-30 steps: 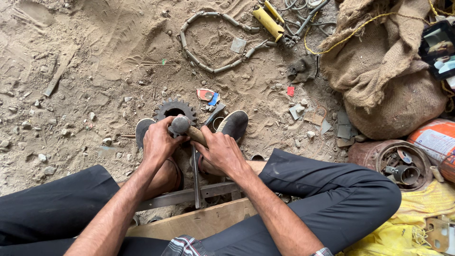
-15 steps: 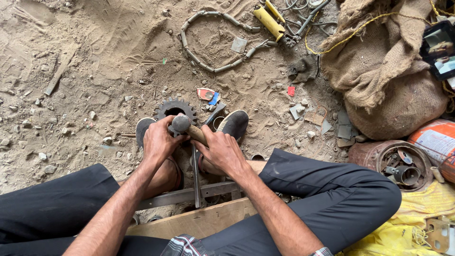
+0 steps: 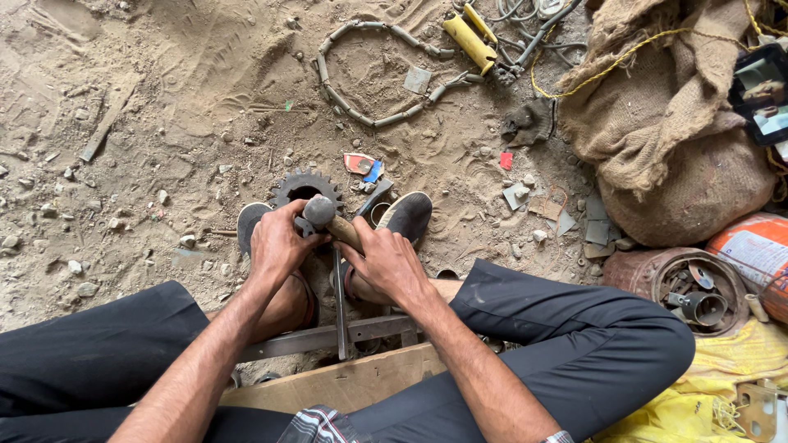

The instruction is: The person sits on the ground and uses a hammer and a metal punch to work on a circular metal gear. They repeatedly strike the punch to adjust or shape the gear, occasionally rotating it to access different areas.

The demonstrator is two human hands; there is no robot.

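far left, sandy ground [image 3: 123,98] lay strewn with small stones, and a flat stick [image 3: 105,123] rested on it. moving in, the left hand [image 3: 277,242] was curled tight, fingers wrapped round a dark metal piece just under the hammer head [image 3: 318,211], which stood right above that fist. behind it, a toothed gear [image 3: 305,188] lay flat in the dirt, partly hidden by the hand, between the toes of two dark shoes [image 3: 406,215]. the right hand [image 3: 387,261] was closed firmly on the wooden hammer handle [image 3: 346,234], fingers folded over it, thumb side touching the left hand. below both hands, a thin metal bar [image 3: 340,303] ran upright down to a flat steel strip [image 3: 361,330] and a wooden plank [image 3: 353,381] across the person's lap. above, a curved chain-like loop [image 3: 361,78] sat well apart in the sand, with yellow-handled cutters [image 3: 469,39] near it. to the right, a burlap sack [image 3: 673,123] slumped, and a rusty tin [image 3: 685,291] of scrap parts stood just beside the right knee.
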